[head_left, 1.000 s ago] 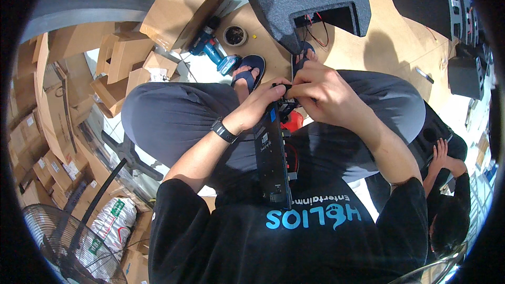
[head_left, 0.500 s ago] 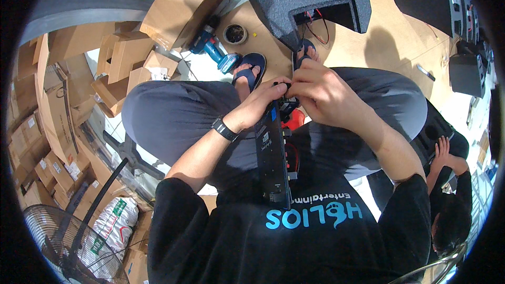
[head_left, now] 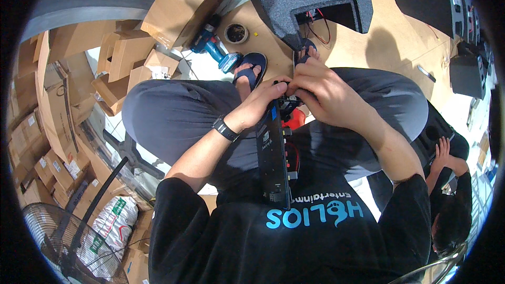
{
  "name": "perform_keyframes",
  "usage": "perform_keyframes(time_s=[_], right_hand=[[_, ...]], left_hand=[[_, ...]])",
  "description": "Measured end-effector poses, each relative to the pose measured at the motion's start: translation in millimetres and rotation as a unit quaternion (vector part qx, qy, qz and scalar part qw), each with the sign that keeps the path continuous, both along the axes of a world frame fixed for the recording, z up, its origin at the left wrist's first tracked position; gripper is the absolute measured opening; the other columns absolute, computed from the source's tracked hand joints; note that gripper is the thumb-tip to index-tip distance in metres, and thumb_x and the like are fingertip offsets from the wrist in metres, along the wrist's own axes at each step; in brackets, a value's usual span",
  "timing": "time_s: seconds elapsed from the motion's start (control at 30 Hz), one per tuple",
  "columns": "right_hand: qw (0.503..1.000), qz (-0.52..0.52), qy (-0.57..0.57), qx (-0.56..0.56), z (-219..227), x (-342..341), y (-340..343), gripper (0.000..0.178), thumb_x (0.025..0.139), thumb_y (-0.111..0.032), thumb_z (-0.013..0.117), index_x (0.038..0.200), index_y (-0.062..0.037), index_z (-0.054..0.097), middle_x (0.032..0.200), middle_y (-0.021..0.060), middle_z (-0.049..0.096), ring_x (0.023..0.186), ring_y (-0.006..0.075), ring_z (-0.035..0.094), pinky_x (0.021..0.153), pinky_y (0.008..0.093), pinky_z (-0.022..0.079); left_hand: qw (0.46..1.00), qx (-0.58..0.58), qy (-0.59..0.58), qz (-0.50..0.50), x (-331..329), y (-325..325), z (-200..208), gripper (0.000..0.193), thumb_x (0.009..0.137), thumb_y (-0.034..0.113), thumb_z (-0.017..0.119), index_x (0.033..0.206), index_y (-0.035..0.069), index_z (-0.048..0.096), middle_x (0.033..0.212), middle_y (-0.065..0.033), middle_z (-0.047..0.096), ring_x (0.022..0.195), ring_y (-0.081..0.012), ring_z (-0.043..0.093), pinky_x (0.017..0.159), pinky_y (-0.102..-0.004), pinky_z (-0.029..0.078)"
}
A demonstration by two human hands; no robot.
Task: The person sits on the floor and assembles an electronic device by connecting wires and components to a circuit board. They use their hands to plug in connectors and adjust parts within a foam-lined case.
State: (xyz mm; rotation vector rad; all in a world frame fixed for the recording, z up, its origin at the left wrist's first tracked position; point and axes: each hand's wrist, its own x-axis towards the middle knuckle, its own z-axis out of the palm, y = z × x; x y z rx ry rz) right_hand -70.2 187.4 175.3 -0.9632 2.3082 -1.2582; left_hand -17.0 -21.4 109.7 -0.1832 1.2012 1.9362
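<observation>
A long black panel (head_left: 269, 160), probably an amplifier plate, stands on edge over my lap. Small parts and a red wire show along its right side. My left hand (head_left: 256, 106) is wrapped round the panel's far end, with the thumb on top. At that same end my right hand (head_left: 325, 93) is closed, thumb and fingertips pressed together beside the panel's edge. Whatever it pinches is hidden by the fingers. A bright red object (head_left: 298, 120) lies partly covered beyond the panel, between my legs.
Ahead stands a dark grey speaker cabinet (head_left: 273, 13) with red and black wires in its opening. A blue cordless drill (head_left: 214, 51) lies near my left foot, by a cardboard box (head_left: 181, 8). At right, another person's hand (head_left: 443, 150) rests on a black cabinet. A fan (head_left: 58, 236) stands lower left.
My right hand's fingers have shifted slightly at the panel's far end. The left hand keeps its hold, and the panel has barely moved.
</observation>
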Motion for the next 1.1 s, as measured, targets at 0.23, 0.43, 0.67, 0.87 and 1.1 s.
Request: perform_keyframes(time_s=[0.23,0.43,0.67,0.87,1.1], right_hand=[[1.000,-0.004,-0.007,0.010,-0.9,0.1,-0.2,0.010,0.079,0.006,0.064,0.086,0.0006,0.067,0.091,0.0159,0.062,0.096,0.0373,0.061,0.088,0.0456,0.050],[0.999,-0.020,-0.033,0.016,0.2,1.0,0.3,0.011,0.079,0.006,0.063,0.088,0.0008,0.068,0.090,0.0164,0.064,0.095,0.0374,0.062,0.086,0.0464,0.050],[0.999,-0.028,-0.022,0.016,-0.9,2.0,-0.3,0.010,0.080,0.004,0.063,0.087,0.0006,0.069,0.088,0.0159,0.065,0.092,0.0375,0.064,0.084,0.0464,0.052],[0.998,-0.027,-0.049,0.026,2.3,-0.6,-0.8,0.008,0.081,0.003,0.063,0.085,0.0017,0.070,0.086,0.0174,0.068,0.090,0.0380,0.066,0.084,0.0464,0.052],[0.996,-0.016,-0.076,0.040,5.8,-2.5,-1.5,0.011,0.081,0.003,0.060,0.084,0.0018,0.071,0.087,0.0189,0.070,0.089,0.0383,0.067,0.085,0.0473,0.052]], left_hand=[[1.000,-0.003,-0.005,-0.020,-2.3,-2.1,-4.0,0.043,0.107,0.035,0.043,0.127,0.000,0.058,0.114,-0.0064,0.062,0.108,-0.0137,0.055,0.101,-0.0285,0.041],[0.999,0.026,-0.024,-0.005,-0.9,-1.3,-4.7,0.043,0.107,0.033,0.044,0.127,-0.002,0.058,0.116,-0.0074,0.063,0.110,-0.0144,0.055,0.101,-0.0292,0.041],[1.000,0.003,-0.008,0.000,-1.2,1.0,0.4,0.042,0.107,0.032,0.044,0.126,-0.002,0.058,0.115,-0.0071,0.063,0.109,-0.0141,0.055,0.101,-0.0289,0.040],[1.000,0.002,0.018,-0.019,-2.3,-0.8,-3.1,0.041,0.108,0.033,0.044,0.123,-0.001,0.058,0.112,-0.0062,0.061,0.106,-0.0136,0.054,0.099,-0.0285,0.040],[0.999,0.006,-0.008,-0.032,0.2,-1.1,-4.5,0.041,0.109,0.036,0.043,0.119,0.000,0.059,0.111,-0.0042,0.059,0.105,-0.0135,0.052,0.098,-0.0281,0.039]])
